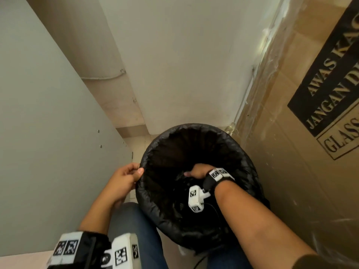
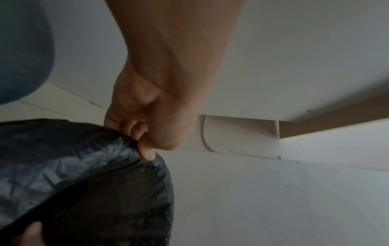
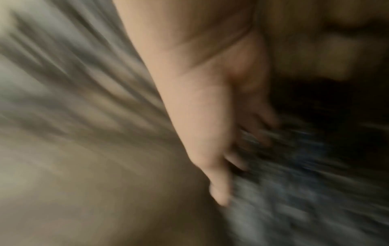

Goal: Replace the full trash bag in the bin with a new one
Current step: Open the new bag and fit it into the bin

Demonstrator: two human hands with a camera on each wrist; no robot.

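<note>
A round bin lined with a black trash bag [image 1: 194, 127] stands on the floor in a narrow corner. My left hand [image 1: 137, 172] pinches the bag's edge at the left of the rim; the left wrist view shows thumb and fingers of this left hand [image 2: 145, 149] nipping the crinkled black plastic [image 2: 73, 158]. My right hand [image 1: 196, 171] reaches down inside the bag, its fingertips hidden in the dark. In the blurred right wrist view the right hand [image 3: 242, 158] lies with mostly straight fingers against the black plastic [image 3: 294, 199].
A tall cardboard box [image 1: 301, 133] wrapped in plastic film stands tight against the bin's right side. A grey cabinet panel [image 1: 48, 133] closes the left. A white wall [image 1: 184, 65] rises behind. My knee in blue jeans [image 1: 136, 230] is beside the bin's near side.
</note>
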